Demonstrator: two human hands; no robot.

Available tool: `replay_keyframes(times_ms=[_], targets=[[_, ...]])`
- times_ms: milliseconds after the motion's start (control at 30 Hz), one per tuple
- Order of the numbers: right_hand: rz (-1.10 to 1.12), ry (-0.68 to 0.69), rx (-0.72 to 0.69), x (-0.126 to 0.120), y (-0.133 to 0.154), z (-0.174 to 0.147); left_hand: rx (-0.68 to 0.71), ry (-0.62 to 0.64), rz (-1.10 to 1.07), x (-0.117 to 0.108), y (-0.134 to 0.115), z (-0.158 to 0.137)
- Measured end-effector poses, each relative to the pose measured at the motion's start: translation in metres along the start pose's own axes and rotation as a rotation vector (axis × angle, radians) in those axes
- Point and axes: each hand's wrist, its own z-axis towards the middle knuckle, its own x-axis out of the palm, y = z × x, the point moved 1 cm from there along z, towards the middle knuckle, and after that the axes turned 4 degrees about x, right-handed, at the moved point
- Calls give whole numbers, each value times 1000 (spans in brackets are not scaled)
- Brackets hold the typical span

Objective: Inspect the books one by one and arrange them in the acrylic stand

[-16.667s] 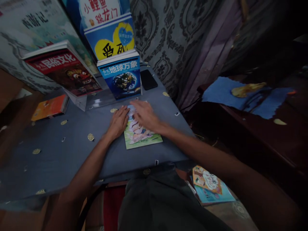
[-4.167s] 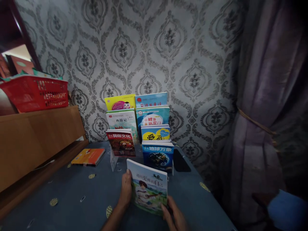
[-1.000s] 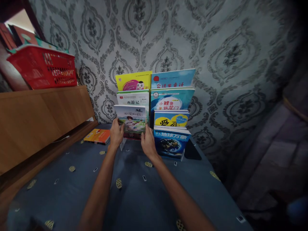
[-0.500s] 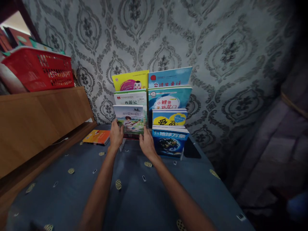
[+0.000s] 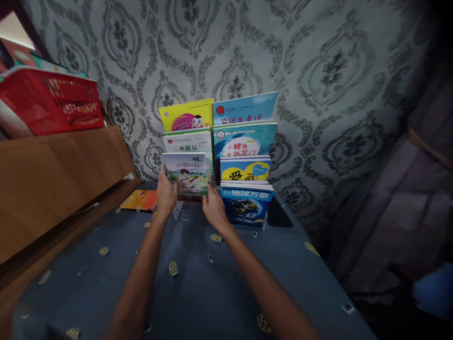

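I've got left hand [image 5: 166, 192] and right hand [image 5: 214, 205] at opposite edges | fingers holding the guitar book [image 5: 187, 175] between them | it's near-upright, before the white book [image 5: 191, 146], left of the globe book [image 5: 246, 208] | edge grip likely steadies it, cover unblocked

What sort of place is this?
It looks like a corner of a home, though I can't be certain: there's patterned wallpaper, a curtain tied back, and a cloth-covered table with illustrated books propped up.
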Motion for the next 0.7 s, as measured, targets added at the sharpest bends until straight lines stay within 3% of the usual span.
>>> replay_keyframes(times_ms=[133, 267, 400, 700], targets=[[-11, 33, -1, -4, 2, 0, 99, -55, 64, -17, -25, 18], [-8, 45, 5, -7, 3, -1, 164, -10, 174, -26, -42, 37], [-8, 57, -19, -8, 4, -1, 197, 38, 232, -24, -43, 44], [-12, 41, -12, -3, 3, -1, 194, 152, 245, -13, -35, 31]])
